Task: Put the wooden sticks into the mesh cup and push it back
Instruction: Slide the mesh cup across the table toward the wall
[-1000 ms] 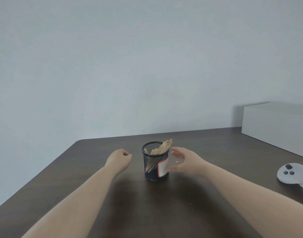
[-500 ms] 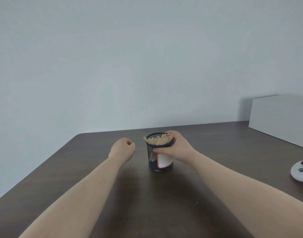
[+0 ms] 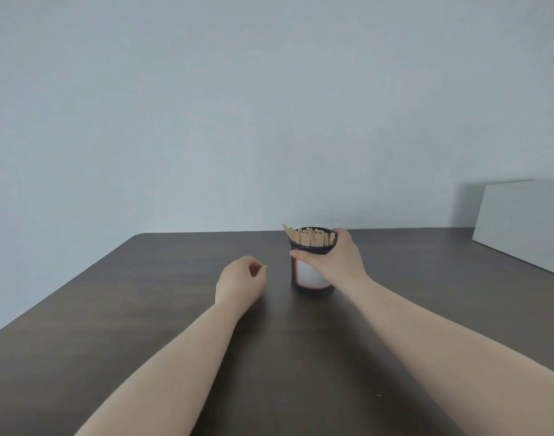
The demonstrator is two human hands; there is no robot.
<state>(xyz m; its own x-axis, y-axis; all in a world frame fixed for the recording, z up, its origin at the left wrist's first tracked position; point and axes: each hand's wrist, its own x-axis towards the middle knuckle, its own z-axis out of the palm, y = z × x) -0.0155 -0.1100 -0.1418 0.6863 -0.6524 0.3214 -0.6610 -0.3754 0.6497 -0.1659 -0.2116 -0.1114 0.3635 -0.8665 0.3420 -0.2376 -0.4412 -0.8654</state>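
Note:
A black mesh cup (image 3: 310, 280) with a white, red-edged label stands upright on the dark wooden table (image 3: 143, 309), past the middle. Several wooden sticks (image 3: 310, 238) stand inside it, their tips just above the rim. My right hand (image 3: 335, 262) wraps the cup's upper right side, thumb across the front below the rim and fingers round the back. My left hand (image 3: 241, 283) rests on the table a little to the left of the cup, fingers loosely curled with nothing in them, not touching the cup.
A white box (image 3: 524, 221) sits at the far right of the table against the pale wall. The table's far edge runs just behind the cup, and its left edge slants toward me.
My right hand went from open beside the cup to gripping it near the rim, and the cup now sits farther back on the table. The white controller at the right has left the view.

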